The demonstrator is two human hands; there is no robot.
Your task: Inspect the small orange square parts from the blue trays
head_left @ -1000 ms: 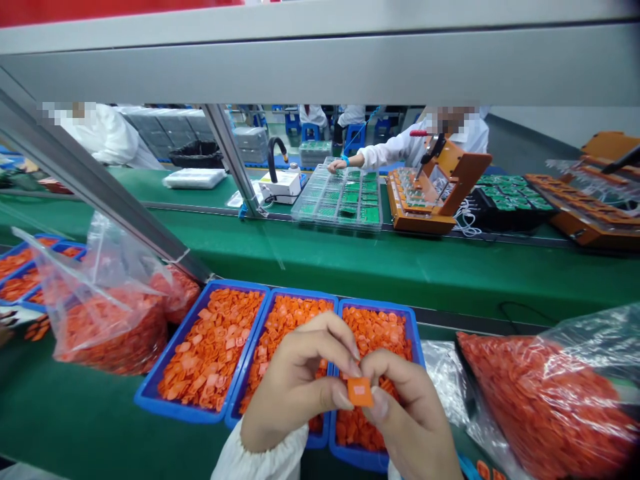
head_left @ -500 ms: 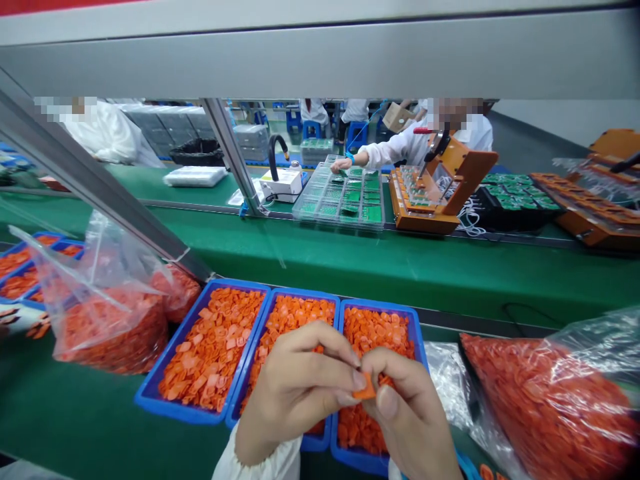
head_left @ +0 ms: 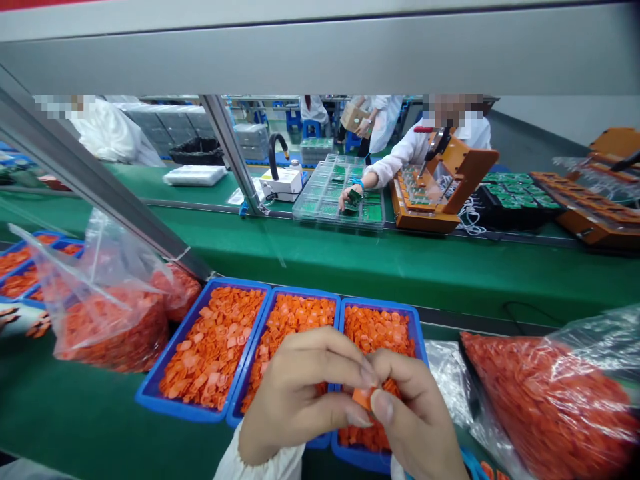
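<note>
Between my fingertips is a small orange plastic piece (head_left: 362, 399), partly covered by them. My left hand (head_left: 305, 390) pinches it from the left, fingers curled over its top and thumb below. On the other side my right hand (head_left: 417, 410) grips it with thumb and forefinger. Both hands are above the blue trays: a left tray (head_left: 183, 412), a middle tray (head_left: 305, 292) and a right tray (head_left: 385, 305). All three hold heaps of orange plastic pieces (head_left: 215, 347). The hands hide part of the middle and right trays.
A clear bag of orange pieces (head_left: 110, 327) stands at left, a larger bag (head_left: 555, 400) at right. A slanted metal post (head_left: 125, 187) rises at left. Across the green bench, a co-worker's hand (head_left: 353, 197) holds a green circuit board over a clear tray (head_left: 313, 193) beside an orange fixture (head_left: 435, 193).
My fingers have shifted around the orange piece, and my left thumb has dropped a little from it. The co-worker's hand has come nearer with a circuit board. A carton behind has moved left.
</note>
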